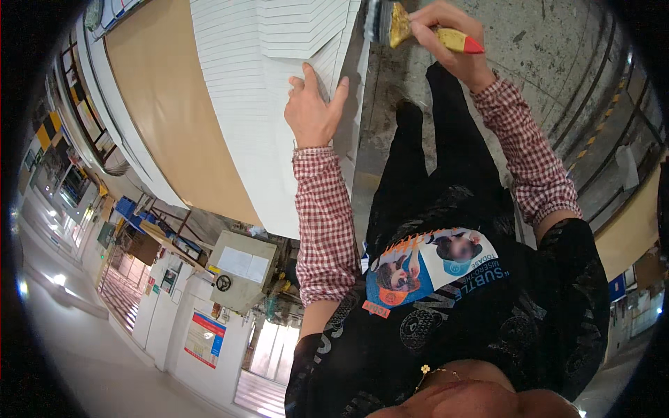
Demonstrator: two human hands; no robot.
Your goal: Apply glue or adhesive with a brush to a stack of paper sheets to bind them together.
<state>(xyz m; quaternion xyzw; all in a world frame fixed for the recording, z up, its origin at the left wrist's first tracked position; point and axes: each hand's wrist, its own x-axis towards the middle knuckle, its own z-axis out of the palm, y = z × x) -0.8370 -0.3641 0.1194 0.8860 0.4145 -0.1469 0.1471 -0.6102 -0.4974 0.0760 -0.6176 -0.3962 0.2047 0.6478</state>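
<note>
Pinched between the fingers and thumb of the right hand [446, 35], a paintbrush [418, 29] is held by its yellow handle with a red tip, its bristles pointing left toward the edge of a white ribbed panel [258, 90]. The brush sits at the top of the view, above the grey concrete floor [557, 42]. Spread flat, the left hand [313, 108] presses its palm on the white panel near that edge, fingers apart. Both forearms wear red checked sleeves [324, 223]. Left of the panel lies a tan board [167, 104].
</note>
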